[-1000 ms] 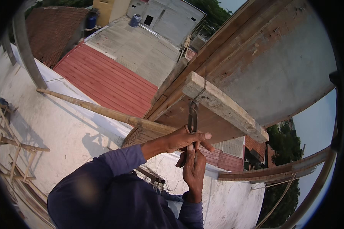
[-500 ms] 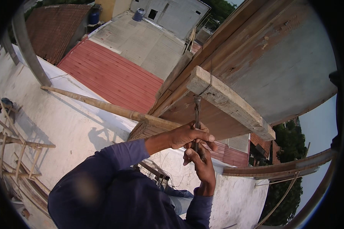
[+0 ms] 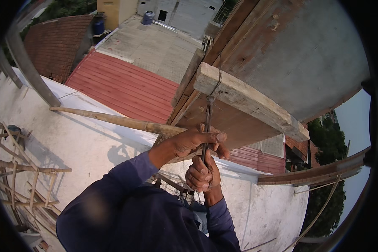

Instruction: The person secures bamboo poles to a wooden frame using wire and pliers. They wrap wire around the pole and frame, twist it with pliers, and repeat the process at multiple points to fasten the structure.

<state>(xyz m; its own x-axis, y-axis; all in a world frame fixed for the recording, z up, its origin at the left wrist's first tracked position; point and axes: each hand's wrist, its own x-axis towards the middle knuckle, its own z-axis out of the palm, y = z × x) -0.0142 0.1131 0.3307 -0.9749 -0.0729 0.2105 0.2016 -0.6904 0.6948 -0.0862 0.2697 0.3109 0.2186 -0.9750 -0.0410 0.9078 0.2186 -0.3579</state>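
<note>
Two hands on one tool: left hand (image 3: pixel 194 142) curled around the upper handles of the dark metal pincers (image 3: pixel 208 113), right hand (image 3: pixel 203 174) closed in a fist lower down. Pincers near upright, head just under the left end of the concrete-stained batten (image 3: pixel 252 103), by the wire (image 3: pixel 219 77) looped around it; can't tell if the jaws bite. Bamboo pole (image 3: pixel 117 122) runs behind left wrist

R grip (image 3: pixel 203 173) hides pincers (image 3: pixel 208 114) btm; wire (image 3: pixel 220 75) contact at tip too sm. to tell.
</note>
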